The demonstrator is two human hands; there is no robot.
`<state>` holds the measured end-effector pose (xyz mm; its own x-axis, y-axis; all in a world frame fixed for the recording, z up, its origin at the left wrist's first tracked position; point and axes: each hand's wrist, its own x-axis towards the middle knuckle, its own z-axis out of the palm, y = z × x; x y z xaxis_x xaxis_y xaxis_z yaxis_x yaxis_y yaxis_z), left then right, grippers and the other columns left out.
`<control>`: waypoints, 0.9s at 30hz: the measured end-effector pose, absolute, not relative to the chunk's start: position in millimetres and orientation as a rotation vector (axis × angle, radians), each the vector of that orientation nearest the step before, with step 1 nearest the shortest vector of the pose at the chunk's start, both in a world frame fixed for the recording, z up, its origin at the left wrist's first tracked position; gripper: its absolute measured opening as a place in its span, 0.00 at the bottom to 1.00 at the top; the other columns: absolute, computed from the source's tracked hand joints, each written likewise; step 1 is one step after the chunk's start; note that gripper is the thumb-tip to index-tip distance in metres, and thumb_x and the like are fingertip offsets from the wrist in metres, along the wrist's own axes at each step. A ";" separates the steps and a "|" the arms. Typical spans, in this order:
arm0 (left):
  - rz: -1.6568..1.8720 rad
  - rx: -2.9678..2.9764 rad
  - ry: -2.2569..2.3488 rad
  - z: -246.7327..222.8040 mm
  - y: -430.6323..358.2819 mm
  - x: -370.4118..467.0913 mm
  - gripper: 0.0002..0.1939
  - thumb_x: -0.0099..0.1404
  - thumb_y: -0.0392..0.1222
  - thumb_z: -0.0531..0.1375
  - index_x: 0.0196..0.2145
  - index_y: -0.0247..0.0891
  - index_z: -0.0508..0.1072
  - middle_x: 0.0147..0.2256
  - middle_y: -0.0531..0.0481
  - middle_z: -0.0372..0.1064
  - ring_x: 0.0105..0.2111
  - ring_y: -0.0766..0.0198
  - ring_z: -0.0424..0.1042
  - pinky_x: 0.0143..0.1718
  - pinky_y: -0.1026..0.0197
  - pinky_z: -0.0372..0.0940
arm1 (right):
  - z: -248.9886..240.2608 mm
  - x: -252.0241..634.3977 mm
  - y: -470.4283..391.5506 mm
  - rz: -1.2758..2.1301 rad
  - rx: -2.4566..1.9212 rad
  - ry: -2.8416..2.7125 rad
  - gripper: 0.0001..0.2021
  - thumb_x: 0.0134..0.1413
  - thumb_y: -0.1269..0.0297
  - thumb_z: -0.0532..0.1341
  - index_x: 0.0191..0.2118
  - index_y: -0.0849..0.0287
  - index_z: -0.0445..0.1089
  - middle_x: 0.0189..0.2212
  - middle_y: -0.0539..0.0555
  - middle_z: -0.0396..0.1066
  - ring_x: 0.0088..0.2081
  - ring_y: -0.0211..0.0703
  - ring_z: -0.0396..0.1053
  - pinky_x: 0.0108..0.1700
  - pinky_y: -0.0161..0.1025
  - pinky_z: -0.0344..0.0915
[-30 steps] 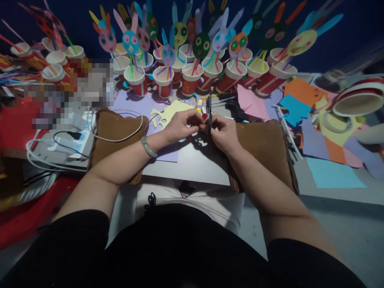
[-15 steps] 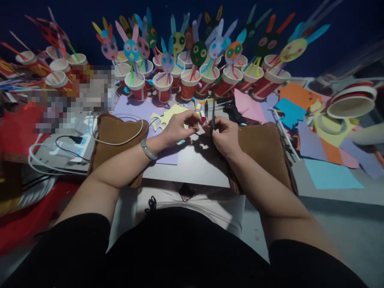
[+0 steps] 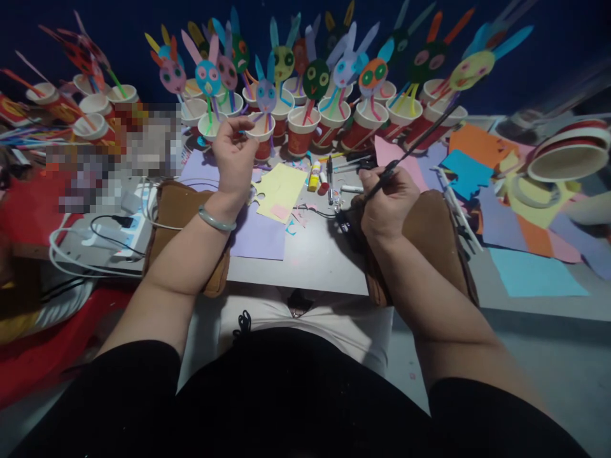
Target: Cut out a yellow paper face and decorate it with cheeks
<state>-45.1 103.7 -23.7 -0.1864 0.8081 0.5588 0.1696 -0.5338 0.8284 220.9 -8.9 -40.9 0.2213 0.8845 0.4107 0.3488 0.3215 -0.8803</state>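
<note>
My left hand, a pale bangle on its wrist, is raised at the left side of a red and white paper cup. Its fingers are curved and apart near the rim; whether they touch it I cannot tell. A blue-eared paper rabbit on bent straws stands in that cup. My right hand is closed round a long thin black rod, which slants up to the right. Below this hand lies a dark object, partly in shadow. Yellow paper with cut-out holes lies between my hands.
Several paper cups with paper rabbits line the back. A glue stick and a black pen lie mid-table. Brown cushions flank the work area. Coloured paper covers the right; a power strip with cables is at left.
My left hand has moved left and away from me, from the middle to the cup. My right hand has shifted right, and the black rod in it has tipped from upright to slanting right.
</note>
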 end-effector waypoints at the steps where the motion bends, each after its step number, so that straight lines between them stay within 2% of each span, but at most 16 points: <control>1: 1.765 1.606 1.142 -25.3 106.5 -47.0 0.24 0.61 0.66 0.63 0.41 0.44 0.64 0.41 0.54 0.68 0.42 0.70 0.65 0.38 0.61 0.67 | -40.0 218.4 -9.6 0.460 -1.269 -1.270 0.16 0.60 0.42 0.59 0.35 0.49 0.68 0.32 0.53 0.70 0.33 0.45 0.72 0.28 0.43 0.67; 5: 1.584 1.657 1.113 -24.2 98.7 -42.5 0.20 0.62 0.62 0.63 0.44 0.49 0.67 0.46 0.53 0.70 0.47 0.65 0.69 0.43 0.58 0.68 | -33.6 208.5 -12.5 0.417 -1.253 -1.141 0.15 0.54 0.48 0.66 0.29 0.51 0.66 0.27 0.51 0.69 0.31 0.43 0.71 0.31 0.43 0.69; 7: 1.529 1.678 1.009 -20.1 83.0 -31.9 0.21 0.61 0.60 0.64 0.46 0.46 0.69 0.47 0.49 0.71 0.46 0.63 0.72 0.43 0.57 0.69 | -29.9 204.7 -13.8 0.459 -1.218 -1.168 0.15 0.52 0.50 0.67 0.27 0.52 0.66 0.26 0.50 0.69 0.30 0.42 0.71 0.33 0.43 0.70; 10: 1.260 1.711 0.863 -13.7 51.1 -10.8 0.21 0.60 0.55 0.66 0.46 0.40 0.72 0.46 0.45 0.74 0.44 0.62 0.74 0.42 0.58 0.70 | -26.0 200.2 -17.2 0.554 -1.171 -1.241 0.13 0.50 0.52 0.69 0.26 0.53 0.68 0.25 0.50 0.71 0.29 0.41 0.69 0.35 0.43 0.70; 15: 0.869 1.764 0.651 -9.0 7.9 11.5 0.16 0.62 0.45 0.63 0.46 0.36 0.77 0.45 0.43 0.77 0.40 0.63 0.75 0.39 0.61 0.71 | -21.6 194.6 -26.2 0.744 -1.173 -1.349 0.15 0.44 0.53 0.72 0.23 0.55 0.68 0.25 0.49 0.72 0.28 0.39 0.67 0.34 0.41 0.68; 21: 0.886 1.762 0.719 -9.7 3.9 12.0 0.09 0.62 0.41 0.62 0.37 0.35 0.79 0.36 0.48 0.78 0.36 0.66 0.74 0.38 0.63 0.70 | -16.5 191.5 -31.1 0.830 -1.172 -1.381 0.18 0.41 0.51 0.74 0.22 0.56 0.68 0.24 0.49 0.69 0.28 0.37 0.64 0.33 0.39 0.64; 27: 0.886 1.746 0.748 -8.5 4.1 12.0 0.07 0.61 0.42 0.61 0.32 0.35 0.75 0.29 0.52 0.73 0.28 0.68 0.70 0.29 0.65 0.67 | -13.6 190.5 -32.0 0.871 -1.151 -1.372 0.18 0.40 0.49 0.73 0.22 0.56 0.69 0.24 0.48 0.68 0.27 0.37 0.63 0.33 0.39 0.63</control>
